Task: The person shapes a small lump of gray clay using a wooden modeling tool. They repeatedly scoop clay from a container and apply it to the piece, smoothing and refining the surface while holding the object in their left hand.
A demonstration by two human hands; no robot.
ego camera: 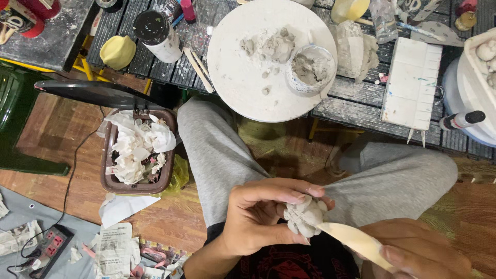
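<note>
My left hand point(258, 214) grips a small pale clay piece point(305, 214) with ridged, petal-like lobes, held over my lap between thumb and fingers. My right hand point(413, 250) holds a flat wooden modelling tool point(356, 242), its tip pressed against the lower right of the clay piece. Both hands are above my grey-trousered legs point(217, 155), low in the view. Part of the right hand is cut off by the frame edge.
A round white turntable point(232, 72) with clay lumps and a clay-smeared cup point(310, 70) sits on the slatted table ahead. A white palette point(411, 85), a jar point(157, 33) and a yellow sponge point(118, 51) are nearby. A brown bin point(108, 178) of crumpled tissue stands at left.
</note>
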